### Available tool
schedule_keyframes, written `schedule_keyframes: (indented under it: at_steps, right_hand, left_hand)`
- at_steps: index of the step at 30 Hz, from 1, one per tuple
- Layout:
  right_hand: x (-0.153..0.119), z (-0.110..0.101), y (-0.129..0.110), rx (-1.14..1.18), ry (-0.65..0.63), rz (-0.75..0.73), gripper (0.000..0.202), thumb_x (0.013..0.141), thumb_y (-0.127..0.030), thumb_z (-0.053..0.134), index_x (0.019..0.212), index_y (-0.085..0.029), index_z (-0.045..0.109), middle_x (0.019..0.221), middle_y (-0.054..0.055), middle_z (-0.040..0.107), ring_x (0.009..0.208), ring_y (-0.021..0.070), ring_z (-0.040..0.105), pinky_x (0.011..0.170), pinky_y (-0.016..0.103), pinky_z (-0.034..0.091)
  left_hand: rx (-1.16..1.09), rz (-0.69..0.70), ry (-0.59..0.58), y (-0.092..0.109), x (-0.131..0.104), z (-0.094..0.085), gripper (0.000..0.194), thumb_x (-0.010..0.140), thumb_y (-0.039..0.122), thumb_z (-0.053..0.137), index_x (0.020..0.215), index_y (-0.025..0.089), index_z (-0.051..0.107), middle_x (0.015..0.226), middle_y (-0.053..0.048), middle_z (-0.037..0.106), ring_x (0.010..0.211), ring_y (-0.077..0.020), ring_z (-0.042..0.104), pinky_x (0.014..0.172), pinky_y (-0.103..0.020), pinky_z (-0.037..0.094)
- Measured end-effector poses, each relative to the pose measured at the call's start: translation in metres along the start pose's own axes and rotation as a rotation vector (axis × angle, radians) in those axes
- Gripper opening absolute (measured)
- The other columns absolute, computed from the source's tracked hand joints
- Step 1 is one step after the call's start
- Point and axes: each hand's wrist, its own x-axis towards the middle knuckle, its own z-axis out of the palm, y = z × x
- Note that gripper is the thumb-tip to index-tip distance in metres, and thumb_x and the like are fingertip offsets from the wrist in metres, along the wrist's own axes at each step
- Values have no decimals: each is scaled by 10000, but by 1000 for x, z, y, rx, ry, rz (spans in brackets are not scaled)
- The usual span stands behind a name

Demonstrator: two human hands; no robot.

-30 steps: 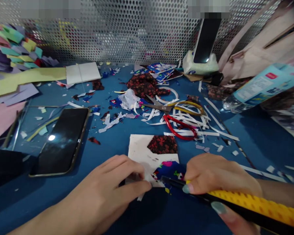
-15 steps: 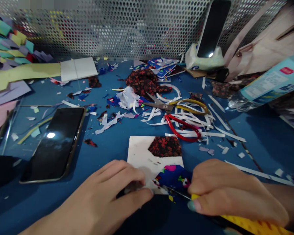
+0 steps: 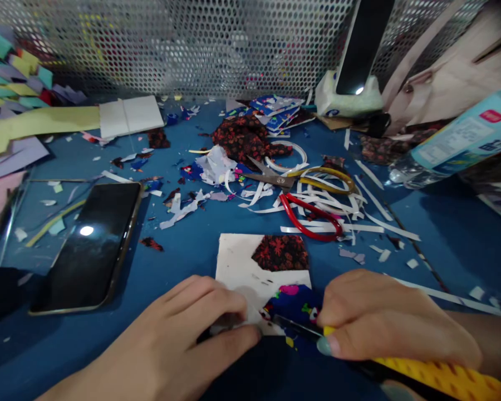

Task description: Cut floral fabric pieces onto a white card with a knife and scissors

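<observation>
My left hand [image 3: 192, 328] grips the lower left edge of a white square board [image 3: 237, 259], thumb at its near edge and fingers bent over its surface. On the board's upper right lies a dark cloth patch [image 3: 281, 252] with a red flower print. A blue cartoon-print cloth piece [image 3: 292, 302] covers the lower right and hangs past the near edge. My right hand [image 3: 384, 328] is closed around a yellow-handled utility knife [image 3: 426, 373]. Its thin blade points left and lies against the blue cloth near the board's lower edge.
Scissors [image 3: 281, 180] with yellow and red handles lie among white paper strips behind the board. A phone [image 3: 89, 245] is at the left, a bottle [image 3: 459, 142] at the right. Another phone [image 3: 365, 47] stands against a perforated metal screen [image 3: 217, 50]. Cloth and paper scraps lie around.
The knife blade has shifted slightly left and up over the blue cloth as my right hand moved a little left. My left hand keeps its place on the board.
</observation>
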Motion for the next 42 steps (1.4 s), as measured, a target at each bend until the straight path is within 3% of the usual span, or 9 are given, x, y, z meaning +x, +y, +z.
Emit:
schedule_keyframes:
  at_steps: [3,12,18,23,26,29,31,35,42]
  right_hand:
    - [10,-3,10,149,-33,-170,245,966,-404,454,989,-226,622,708,24,699,623,150,713,607,221,587]
    - [13,-4,10,47,-171,-235,262,992,-295,370,904,-173,584,688,39,676,597,144,667,624,260,535]
    - [11,0,3,178,132,-102,279,1001,-383,428,931,-176,601,629,7,672,624,133,702,635,224,550]
    - [11,-10,-7,25,-91,-99,254,1014,-340,453,875,-185,599,672,25,690,683,127,721,740,231,562]
    - [9,-5,-9,26,45,-167,358,1040,-396,338,856,-212,585,576,2,625,546,119,666,596,221,539]
    - [7,-1,-6,-64,151,71,341,1022,-405,331,879,-222,581,618,32,641,565,166,660,609,302,548]
    - [7,-3,-1,28,13,-127,302,998,-387,343,905,-237,588,561,-1,603,522,149,646,527,262,525]
    - [9,-9,10,69,-88,-175,279,957,-370,363,929,-233,605,577,-3,606,508,146,650,510,254,529]
    - [6,-4,-7,8,51,-57,350,1003,-420,317,895,-218,583,630,13,654,596,139,682,620,257,569]
  left_hand:
    - [-6,3,7,0,0,1,272,978,69,474,1127,204,658,1057,-6,623,905,-141,498,804,-248,381]
    - [-22,-5,-13,-1,-2,1,300,967,51,468,1143,205,656,1065,-12,612,919,-137,499,820,-241,388]
    - [-30,-8,-54,-1,-2,-2,331,965,38,464,1186,215,635,1091,-29,595,942,-139,512,835,-234,410]
    - [-30,-21,-77,1,2,-7,394,958,9,378,1156,213,650,1084,-39,601,932,-147,517,810,-235,424]
    - [-29,-14,-76,1,2,-8,397,950,1,394,1172,215,645,1093,-41,595,944,-149,514,818,-232,426]
    - [-42,-12,-99,-1,-1,-6,400,953,9,404,1216,212,626,1131,-54,584,978,-156,518,846,-233,431]
    - [-44,-12,-110,-2,-3,-5,400,957,17,408,1232,218,618,1144,-56,580,991,-159,521,856,-235,434]
    - [-46,-15,-106,-3,-4,-4,399,960,17,406,1225,223,621,1130,-51,582,982,-155,514,857,-238,431]
    - [-39,-32,-97,0,1,-6,396,960,21,389,1179,232,643,1104,-47,597,949,-154,527,805,-232,445]
